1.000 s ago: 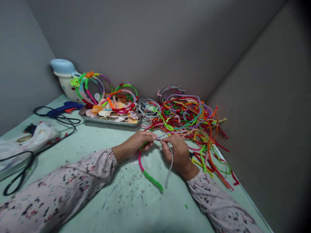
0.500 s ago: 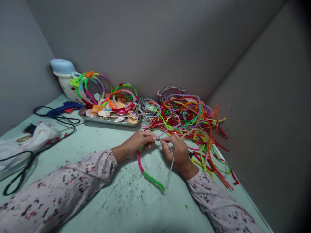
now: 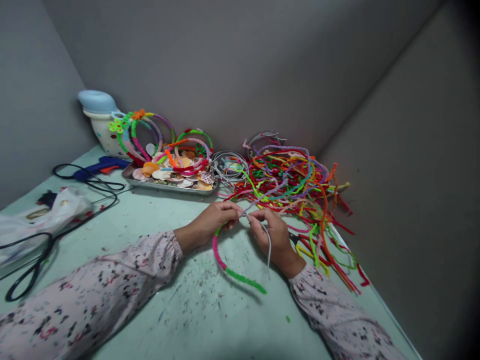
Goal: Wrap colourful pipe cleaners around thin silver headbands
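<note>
Over the middle of the table my left hand (image 3: 217,220) pinches a curved wire wrapped in pipe cleaner. Its covered length (image 3: 243,281) hangs below in pink and green. Close beside it, my right hand (image 3: 273,235) is closed, thumb against index finger, at the spot where a purple pipe cleaner (image 3: 264,199) meets the wire. A bare grey wire end (image 3: 269,250) curves down past the right fingers. The purple strand rises away toward the back right. Exactly which strand lies between the right fingertips is hard to make out.
Behind my hands, a metal tray (image 3: 168,188) holds shells and wrapped headbands. To its right lie wire coils (image 3: 228,167) and a tangled pipe cleaner pile (image 3: 292,175). At left are a blue glue gun (image 3: 99,167), black cord (image 3: 52,240), plastic bag (image 3: 63,212) and a lidded container (image 3: 103,125).
The green end of the wrapped wire has swung to the right, and the bare wire end has also shifted right. Both hands stay nearly in place.
</note>
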`<action>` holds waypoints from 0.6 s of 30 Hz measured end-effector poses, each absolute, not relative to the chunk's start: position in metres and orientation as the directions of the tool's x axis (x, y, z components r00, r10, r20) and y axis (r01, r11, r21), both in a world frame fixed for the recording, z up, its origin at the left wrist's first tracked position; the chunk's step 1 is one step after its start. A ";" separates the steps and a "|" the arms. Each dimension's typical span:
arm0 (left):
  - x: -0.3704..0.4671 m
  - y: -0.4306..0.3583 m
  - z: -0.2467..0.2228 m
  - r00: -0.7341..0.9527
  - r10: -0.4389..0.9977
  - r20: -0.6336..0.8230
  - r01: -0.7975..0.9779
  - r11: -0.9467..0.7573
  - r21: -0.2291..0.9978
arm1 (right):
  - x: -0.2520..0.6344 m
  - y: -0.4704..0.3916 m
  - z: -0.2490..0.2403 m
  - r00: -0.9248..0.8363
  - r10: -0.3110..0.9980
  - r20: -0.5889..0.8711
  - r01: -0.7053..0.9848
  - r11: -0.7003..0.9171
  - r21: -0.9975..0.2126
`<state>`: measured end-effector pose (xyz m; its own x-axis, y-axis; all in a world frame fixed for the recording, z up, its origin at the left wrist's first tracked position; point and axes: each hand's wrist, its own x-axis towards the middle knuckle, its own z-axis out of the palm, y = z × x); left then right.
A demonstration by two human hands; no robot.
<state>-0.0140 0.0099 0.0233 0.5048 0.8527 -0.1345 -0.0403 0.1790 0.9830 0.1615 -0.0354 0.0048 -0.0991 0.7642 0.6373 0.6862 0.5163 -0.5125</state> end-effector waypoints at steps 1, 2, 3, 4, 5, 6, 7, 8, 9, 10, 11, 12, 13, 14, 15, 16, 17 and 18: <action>-0.014 0.010 0.023 0.506 0.853 -0.131 -0.042 0.176 0.983 | 0.161 -0.035 0.005 -0.093 0.775 0.625 0.682 0.507 -0.528; -0.014 0.010 0.024 0.506 0.853 -0.127 -0.044 0.173 0.984 | 0.161 -0.035 0.004 -0.085 0.788 0.609 0.675 0.496 -0.547; -0.013 0.010 0.024 0.508 0.852 -0.124 -0.042 0.168 0.985 | 0.161 -0.035 0.004 -0.076 0.803 0.592 0.664 0.483 -0.570; -0.013 0.010 0.023 0.509 0.852 -0.121 -0.037 0.163 0.986 | 0.161 -0.035 0.004 -0.067 0.817 0.573 0.652 0.471 -0.595; -0.013 0.010 0.023 0.510 0.852 -0.119 -0.032 0.157 0.987 | 0.161 -0.035 0.004 -0.060 0.829 0.556 0.637 0.460 -0.618; -0.013 0.010 0.023 0.510 0.852 -0.117 -0.028 0.153 0.988 | 0.161 -0.035 0.003 -0.054 0.841 0.538 0.623 0.449 -0.640; -0.013 0.010 0.022 0.511 0.852 -0.116 -0.026 0.150 0.988 | 0.161 -0.034 0.003 -0.049 0.852 0.522 0.611 0.439 -0.659; -0.013 0.010 0.022 0.512 0.851 -0.112 -0.029 0.147 0.989 | 0.161 -0.034 0.003 -0.047 0.863 0.504 0.601 0.427 -0.675; -0.013 0.010 0.021 0.515 0.851 -0.105 -0.035 0.143 0.989 | 0.161 -0.033 0.002 -0.048 0.874 0.484 0.595 0.414 -0.689; -0.013 0.010 0.020 0.516 0.851 -0.097 -0.039 0.137 0.990 | 0.162 -0.033 0.002 -0.048 0.884 0.465 0.592 0.400 -0.700; -0.012 0.010 0.019 0.518 0.851 -0.087 -0.042 0.127 0.991 | 0.162 -0.032 0.001 -0.047 0.894 0.445 0.589 0.385 -0.711; -0.012 0.010 0.018 0.517 0.852 -0.078 -0.043 0.117 0.992 | 0.163 -0.032 0.001 -0.046 0.903 0.427 0.586 0.370 -0.721; -0.012 0.010 0.018 0.515 0.854 -0.072 -0.043 0.110 0.993 | 0.163 -0.032 0.000 -0.045 0.911 0.410 0.582 0.358 -0.731; -0.012 0.010 0.017 0.509 0.858 -0.072 -0.043 0.109 0.993 | 0.164 -0.031 0.000 -0.043 0.917 0.397 0.575 0.347 -0.741; -0.012 0.010 0.017 0.503 0.861 -0.078 -0.042 0.115 0.993 | 0.165 -0.031 0.000 -0.042 0.922 0.385 0.568 0.339 -0.750; -0.012 0.010 0.016 0.498 0.863 -0.087 -0.043 0.124 0.991 | 0.165 -0.031 -0.001 -0.041 0.926 0.376 0.562 0.332 -0.758; -0.012 0.010 0.016 0.495 0.864 -0.094 -0.044 0.133 0.990 | 0.165 -0.031 -0.001 -0.040 0.929 0.369 0.557 0.327 -0.764; -0.012 0.010 0.016 0.494 0.864 -0.100 -0.043 0.140 0.989 | 0.166 -0.031 -0.001 -0.038 0.931 0.363 0.551 0.323 -0.769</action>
<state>-0.0116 0.0100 0.0164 0.4941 0.8636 -0.1003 -0.0434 0.1397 0.9892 0.1656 -0.0307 -0.0009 -0.0381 0.9310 0.3630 0.5515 0.3226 -0.7693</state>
